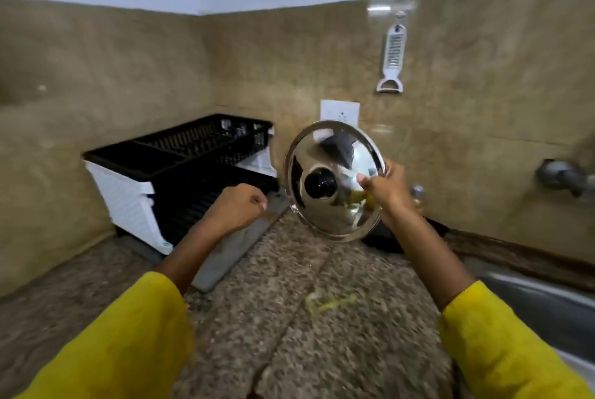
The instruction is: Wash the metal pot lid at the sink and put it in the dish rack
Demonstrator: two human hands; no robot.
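- The speckled stone table fills the lower view, and we stand at its corner with the sink just showing at our right edge.
- The dish rack, black tray on a white base, sits on the table against the wall at our left; its upper slots look free as far as the blur lets us tell.
- The metal pot lid is in the air above the table, between rack and sink, tilted nearly upright with its black knob facing us.
- Our right hand holds the lid at its right rim, fingers clamped on the edge with the thumb on the front face.
- Our left hand hangs free near the front of the rack, fingers curled together into a loose fist around nothing.
- We judge the step in hand to be carrying the lid over to the rack. To do it well we keep the rim pinch firm, since a wet polished lid is likely to slip.
- We would bring the left hand to the opposite rim, lower the lid on edge into a slot, and let go only once it leans steady.
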